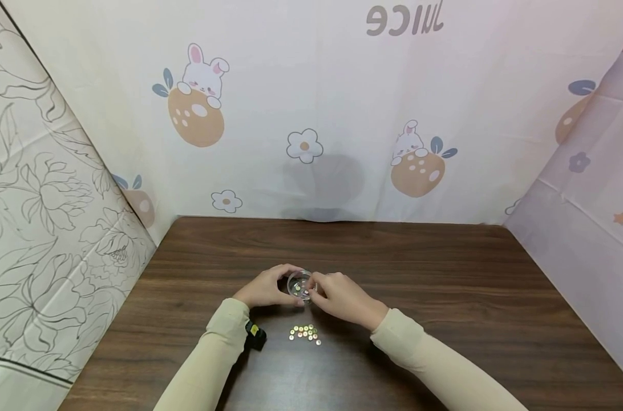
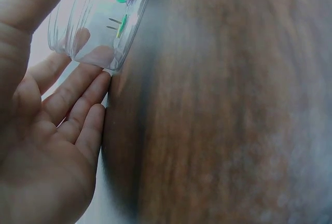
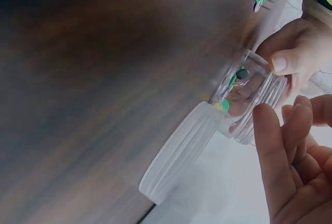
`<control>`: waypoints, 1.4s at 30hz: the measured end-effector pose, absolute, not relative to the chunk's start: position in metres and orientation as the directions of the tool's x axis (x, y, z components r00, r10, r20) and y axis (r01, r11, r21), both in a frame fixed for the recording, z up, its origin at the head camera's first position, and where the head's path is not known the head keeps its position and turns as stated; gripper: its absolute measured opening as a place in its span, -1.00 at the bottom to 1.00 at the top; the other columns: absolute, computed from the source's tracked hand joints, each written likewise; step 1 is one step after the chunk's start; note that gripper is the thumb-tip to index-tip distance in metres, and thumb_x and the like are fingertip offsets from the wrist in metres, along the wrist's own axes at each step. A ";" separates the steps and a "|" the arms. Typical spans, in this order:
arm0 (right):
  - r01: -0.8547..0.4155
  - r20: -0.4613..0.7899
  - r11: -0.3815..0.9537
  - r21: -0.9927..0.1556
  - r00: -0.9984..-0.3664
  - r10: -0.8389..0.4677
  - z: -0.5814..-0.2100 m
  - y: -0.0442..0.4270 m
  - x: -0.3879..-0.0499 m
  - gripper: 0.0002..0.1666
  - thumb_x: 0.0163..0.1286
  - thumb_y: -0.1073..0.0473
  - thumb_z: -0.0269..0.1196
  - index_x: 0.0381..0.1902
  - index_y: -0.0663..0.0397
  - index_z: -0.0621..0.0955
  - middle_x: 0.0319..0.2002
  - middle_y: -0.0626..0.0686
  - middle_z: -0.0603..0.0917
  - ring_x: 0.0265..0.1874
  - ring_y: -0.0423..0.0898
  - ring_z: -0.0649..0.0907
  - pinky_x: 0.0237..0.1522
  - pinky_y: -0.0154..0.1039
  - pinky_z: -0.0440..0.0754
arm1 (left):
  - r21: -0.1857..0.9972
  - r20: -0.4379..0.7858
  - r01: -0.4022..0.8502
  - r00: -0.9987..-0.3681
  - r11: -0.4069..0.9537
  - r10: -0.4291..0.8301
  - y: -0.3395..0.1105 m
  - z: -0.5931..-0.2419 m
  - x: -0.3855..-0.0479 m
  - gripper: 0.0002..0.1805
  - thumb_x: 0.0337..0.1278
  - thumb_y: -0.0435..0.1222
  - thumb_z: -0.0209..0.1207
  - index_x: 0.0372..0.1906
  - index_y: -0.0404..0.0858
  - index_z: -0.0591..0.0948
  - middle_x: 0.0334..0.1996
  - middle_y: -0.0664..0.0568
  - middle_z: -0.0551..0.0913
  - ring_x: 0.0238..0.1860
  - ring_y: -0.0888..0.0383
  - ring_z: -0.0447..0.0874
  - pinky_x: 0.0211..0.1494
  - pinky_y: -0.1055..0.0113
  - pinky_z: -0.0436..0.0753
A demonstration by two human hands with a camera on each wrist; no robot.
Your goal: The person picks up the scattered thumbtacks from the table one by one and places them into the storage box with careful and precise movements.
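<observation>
A small clear jar point(image 1: 294, 278) stands on the table, with several thumbtacks point(image 1: 298, 289) on its bottom. My left hand point(image 1: 268, 288) holds the jar from the left, its thumb on the near side and its fingers round the far side. Over the jar's mouth is my right hand point(image 1: 344, 298), fingertips at the rim; nothing shows between them in the right wrist view. On the near side of the jar lies a loose group of thumbtacks point(image 1: 305, 334). Their pins stick up in the right wrist view, where the heads look pink and green.
A pale screw lid point(image 3: 181, 154) lies by the jar, mostly hidden behind my right hand in the head view. The dark wooden table point(image 1: 445, 274) meets a printed curtain point(image 1: 270, 103) at the back. A black device point(image 1: 256, 337) is at my left wrist.
</observation>
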State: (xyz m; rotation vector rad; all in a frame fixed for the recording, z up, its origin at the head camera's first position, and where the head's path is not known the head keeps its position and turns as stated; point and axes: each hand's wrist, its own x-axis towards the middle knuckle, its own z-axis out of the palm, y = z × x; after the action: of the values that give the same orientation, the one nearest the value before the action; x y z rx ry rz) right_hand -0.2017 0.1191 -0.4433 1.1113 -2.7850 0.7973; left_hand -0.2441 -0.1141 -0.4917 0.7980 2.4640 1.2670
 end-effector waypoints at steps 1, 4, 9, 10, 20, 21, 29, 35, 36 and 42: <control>-0.659 0.227 0.611 -0.439 -0.739 -0.634 -0.444 0.120 -0.200 -0.90 0.40 0.28 0.22 -0.18 0.10 0.66 -0.60 -0.22 0.49 -0.67 -0.36 0.40 -0.58 -0.37 0.44 | 0.809 0.022 0.353 -0.817 0.470 0.576 -0.114 -0.492 -0.244 -0.19 -0.10 0.00 0.56 0.33 -0.02 0.49 0.08 0.19 0.58 0.04 0.24 0.55 0.13 0.21 0.53; -0.664 0.232 0.612 -0.429 -0.736 -0.636 -0.444 0.124 -0.195 -0.89 0.37 0.30 0.22 -0.20 0.08 0.66 -0.59 -0.25 0.46 -0.65 -0.36 0.40 -0.56 -0.38 0.44 | 0.809 0.024 0.354 -0.818 0.469 0.575 -0.114 -0.492 -0.244 -0.19 -0.11 0.00 0.56 0.31 -0.01 0.50 0.07 0.21 0.58 0.05 0.24 0.55 0.14 0.21 0.52; -0.655 0.198 0.598 -0.463 -0.733 -0.650 -0.445 0.130 -0.187 -0.90 0.37 0.30 0.23 -0.19 0.08 0.65 -0.57 -0.24 0.46 -0.65 -0.37 0.39 -0.57 -0.38 0.43 | 0.803 0.048 0.378 -0.811 0.460 0.583 -0.115 -0.492 -0.244 -0.22 -0.10 0.00 0.56 0.30 -0.01 0.51 0.08 0.19 0.58 0.06 0.23 0.55 0.13 0.20 0.53; -0.657 0.191 0.591 -0.467 -0.728 -0.658 -0.445 0.131 -0.185 -0.91 0.37 0.30 0.23 -0.20 0.07 0.64 -0.57 -0.24 0.47 -0.64 -0.37 0.39 -0.56 -0.39 0.44 | 0.803 0.050 0.380 -0.810 0.459 0.584 -0.115 -0.492 -0.244 -0.22 -0.10 0.00 0.56 0.30 0.00 0.52 0.08 0.19 0.58 0.06 0.23 0.55 0.14 0.20 0.53; -0.712 0.137 0.517 -0.475 -0.640 -0.756 -0.446 0.133 -0.172 -0.90 0.36 0.30 0.28 -0.33 -0.01 0.62 -0.63 -0.34 0.44 -0.68 -0.46 0.37 -0.60 -0.49 0.38 | 0.809 0.053 0.374 -0.815 0.454 0.577 -0.115 -0.490 -0.243 -0.21 -0.12 -0.02 0.57 0.30 -0.02 0.52 0.07 0.19 0.60 0.06 0.22 0.56 0.17 0.16 0.51; -0.714 0.131 0.518 -0.472 -0.637 -0.759 -0.446 0.132 -0.171 -0.90 0.36 0.30 0.28 -0.34 -0.01 0.62 -0.63 -0.34 0.44 -0.68 -0.47 0.37 -0.60 -0.49 0.37 | 0.808 0.049 0.371 -0.816 0.457 0.575 -0.114 -0.491 -0.243 -0.21 -0.12 -0.02 0.57 0.30 -0.01 0.52 0.07 0.20 0.59 0.06 0.23 0.56 0.18 0.17 0.50; -0.702 0.040 0.552 -0.450 -0.634 -0.772 -0.445 0.134 -0.164 -0.86 0.30 0.28 0.34 -0.38 -0.07 0.61 -0.64 -0.33 0.39 -0.66 -0.47 0.37 -0.57 -0.50 0.38 | 0.805 0.051 0.375 -0.816 0.460 0.575 -0.114 -0.492 -0.244 -0.22 -0.13 -0.01 0.57 0.28 0.01 0.53 0.06 0.20 0.60 0.06 0.24 0.56 0.17 0.18 0.51; -0.700 0.012 0.529 -0.480 -0.608 -0.794 -0.446 0.135 -0.159 -0.87 0.29 0.26 0.37 -0.37 -0.08 0.63 -0.58 -0.34 0.45 -0.60 -0.47 0.44 -0.53 -0.52 0.41 | 0.813 0.029 0.348 -0.826 0.468 0.564 -0.114 -0.492 -0.244 -0.22 -0.15 -0.02 0.58 0.28 0.04 0.53 0.08 0.23 0.58 0.08 0.26 0.54 0.19 0.19 0.49; -0.701 0.011 0.526 -0.482 -0.604 -0.797 -0.447 0.134 -0.158 -0.87 0.29 0.27 0.37 -0.36 -0.07 0.63 -0.57 -0.34 0.46 -0.59 -0.48 0.44 -0.52 -0.53 0.41 | 0.812 0.022 0.343 -0.827 0.472 0.562 -0.114 -0.492 -0.244 -0.22 -0.15 -0.02 0.58 0.27 0.05 0.53 0.08 0.24 0.58 0.08 0.27 0.54 0.20 0.20 0.48; -0.709 0.001 0.543 -0.450 -0.608 -0.794 -0.450 0.132 -0.155 -0.87 0.28 0.28 0.38 -0.35 -0.04 0.63 -0.55 -0.32 0.48 -0.59 -0.48 0.44 -0.51 -0.54 0.42 | 0.812 0.017 0.338 -0.829 0.476 0.559 -0.114 -0.492 -0.244 -0.22 -0.14 -0.03 0.58 0.28 0.07 0.52 0.09 0.24 0.57 0.09 0.27 0.53 0.21 0.19 0.47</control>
State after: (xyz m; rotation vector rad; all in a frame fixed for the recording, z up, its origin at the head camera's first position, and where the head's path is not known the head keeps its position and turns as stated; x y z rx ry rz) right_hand -0.1549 0.1323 -0.4497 1.4491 -2.9343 0.6982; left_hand -0.2439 -0.1139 -0.4920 0.7684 2.4745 1.2776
